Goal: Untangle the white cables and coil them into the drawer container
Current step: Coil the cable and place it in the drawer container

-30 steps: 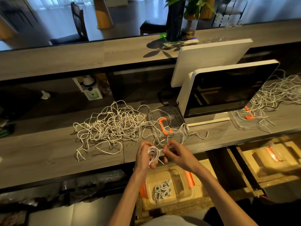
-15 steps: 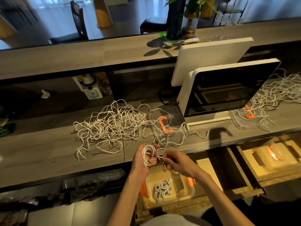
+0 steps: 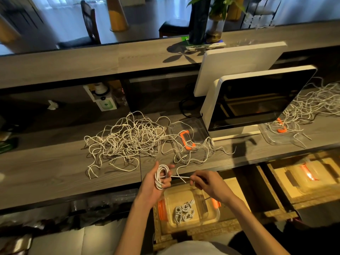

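Head view, left hand (image 3: 153, 183) fingers curled through round white cable coil (image 3: 161, 176), right hand (image 3: 207, 184) pinching its taut tail, tangled cable heap (image 3: 127, 140) on grey woodgrain counter (image 3: 55, 173), clear plastic container (image 3: 189, 208) below.

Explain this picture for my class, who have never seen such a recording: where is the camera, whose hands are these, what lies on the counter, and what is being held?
No machine here: a person wears a camera on the head, looking down at both hands. The left hand holds a white cable coil wound round its fingers. The right hand pinches that cable's loose end. On the counter lies a tangled cable pile, beside a clear lid and a screen. Below, an open drawer holds the container with coiled cables inside.
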The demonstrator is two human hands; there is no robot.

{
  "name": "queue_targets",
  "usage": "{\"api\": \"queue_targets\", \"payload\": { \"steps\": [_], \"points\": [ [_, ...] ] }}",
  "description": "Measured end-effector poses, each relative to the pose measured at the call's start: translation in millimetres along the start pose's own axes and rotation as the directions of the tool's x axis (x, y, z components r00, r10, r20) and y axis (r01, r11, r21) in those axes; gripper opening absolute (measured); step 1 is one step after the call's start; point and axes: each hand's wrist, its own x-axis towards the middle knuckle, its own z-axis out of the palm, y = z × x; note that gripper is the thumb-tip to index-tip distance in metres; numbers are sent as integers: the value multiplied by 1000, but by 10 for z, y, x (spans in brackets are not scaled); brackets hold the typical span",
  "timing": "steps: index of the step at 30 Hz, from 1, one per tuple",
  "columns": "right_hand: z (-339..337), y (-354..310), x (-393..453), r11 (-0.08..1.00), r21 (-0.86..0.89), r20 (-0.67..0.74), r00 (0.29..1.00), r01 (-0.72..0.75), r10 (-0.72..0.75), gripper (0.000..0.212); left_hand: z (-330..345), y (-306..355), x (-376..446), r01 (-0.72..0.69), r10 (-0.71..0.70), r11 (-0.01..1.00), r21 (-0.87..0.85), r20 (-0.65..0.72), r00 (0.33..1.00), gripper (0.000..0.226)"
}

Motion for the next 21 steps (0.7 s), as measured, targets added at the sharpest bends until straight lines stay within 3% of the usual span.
{"api": "queue_targets", "payload": {
  "steps": [3,5,10,14,18,21],
  "points": [
    [-28,22,-17,999,-35,15,1000,12,-11,26,-48,-23,3,-25,27,996,91,-15,1000,59],
    [-51,8,-39,998,-54,43,999,31,-29,25,-71,-55,-5,-83,89,967,241,-14,996,60],
    [-167,-270,-45,966,-171,262,954,194,-145,26,-25,-168,-49,-171,227,766,619,-11,974,56],
    [-249,-497,54,942,-197,417,893,272,-171,22,98,-251,-60,-129,230,687,715,-45,972,59],
    [-240,-606,213,941,-127,361,898,314,-251,15,195,-281,-75,-75,206,640,765,-77,976,68],
    [-158,-585,313,951,-104,207,941,292,-266,16,232,-284,-120,-54,104,723,689,-31,994,90]
  ]
}}
